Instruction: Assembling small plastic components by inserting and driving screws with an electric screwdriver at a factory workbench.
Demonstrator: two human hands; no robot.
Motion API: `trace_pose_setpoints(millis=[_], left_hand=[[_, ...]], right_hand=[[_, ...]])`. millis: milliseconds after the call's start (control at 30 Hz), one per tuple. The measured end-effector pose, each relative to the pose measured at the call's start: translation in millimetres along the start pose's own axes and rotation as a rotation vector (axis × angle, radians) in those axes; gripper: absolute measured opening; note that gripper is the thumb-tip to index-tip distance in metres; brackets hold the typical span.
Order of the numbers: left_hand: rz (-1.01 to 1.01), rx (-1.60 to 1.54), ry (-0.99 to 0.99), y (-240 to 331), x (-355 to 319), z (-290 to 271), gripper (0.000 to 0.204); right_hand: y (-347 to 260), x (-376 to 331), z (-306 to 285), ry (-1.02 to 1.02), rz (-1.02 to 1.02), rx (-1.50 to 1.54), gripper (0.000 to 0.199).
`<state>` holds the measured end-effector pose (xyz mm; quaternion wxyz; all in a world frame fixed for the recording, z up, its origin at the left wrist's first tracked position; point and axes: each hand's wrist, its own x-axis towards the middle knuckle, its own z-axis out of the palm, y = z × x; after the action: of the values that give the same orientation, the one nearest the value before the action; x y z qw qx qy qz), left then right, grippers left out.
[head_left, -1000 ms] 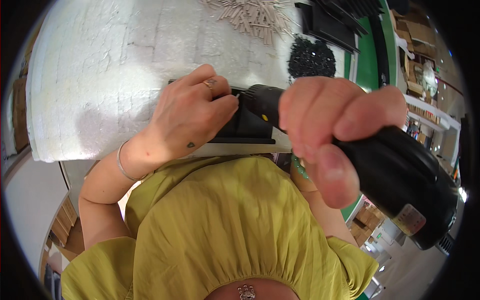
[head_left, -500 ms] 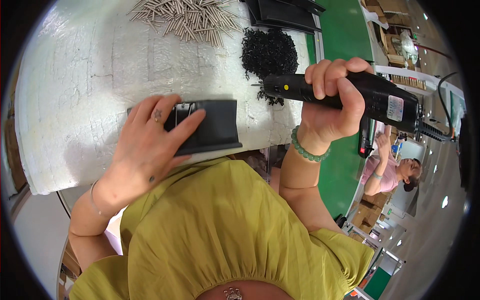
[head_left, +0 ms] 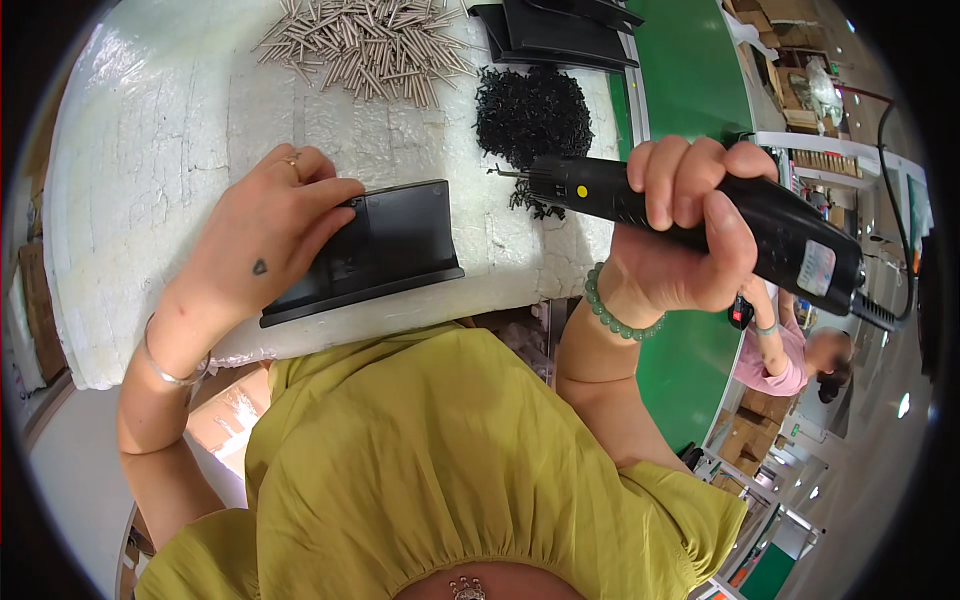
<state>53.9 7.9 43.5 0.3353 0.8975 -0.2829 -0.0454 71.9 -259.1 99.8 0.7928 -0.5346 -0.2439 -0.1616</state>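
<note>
My right hand (head_left: 690,235) wraps round a black corded electric screwdriver (head_left: 600,190). Its thin bit points left, above the near edge of a pile of small black screws (head_left: 530,115); a tiny dark piece shows at the bit's tip, too small to make out. My left hand (head_left: 265,225) pinches the upper edge of a black rectangular panel (head_left: 400,235) between thumb and fingers. The panel lies tilted near the table's front edge, with a raised lip along its near side. Part of its left end is hidden by my left hand.
Several slim metal pins (head_left: 370,45) lie heaped at the back of the wrapped white work surface (head_left: 150,180). More black panels (head_left: 555,35) are stacked at the back right. A green table (head_left: 690,90) runs along the right, with a co-worker (head_left: 780,355) beyond it.
My left hand has shifted from lying across the panel to pinching its upper edge, and the panel has turned slightly. The screwdriver's bit has moved a little left.
</note>
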Motion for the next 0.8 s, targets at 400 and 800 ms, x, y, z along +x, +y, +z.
trace_pose_setpoints(millis=[400, 800], left_hand=[[0.553, 0.137, 0.242, 13, 110, 51, 0.012], [0.42, -0.192, 0.303, 19, 119, 60, 0.014]], right_hand=[[-16, 7, -6, -0.072, -0.075, -0.021, 0.035], [-24, 8, -26, -0.075, -0.212, 0.082, 0.035]])
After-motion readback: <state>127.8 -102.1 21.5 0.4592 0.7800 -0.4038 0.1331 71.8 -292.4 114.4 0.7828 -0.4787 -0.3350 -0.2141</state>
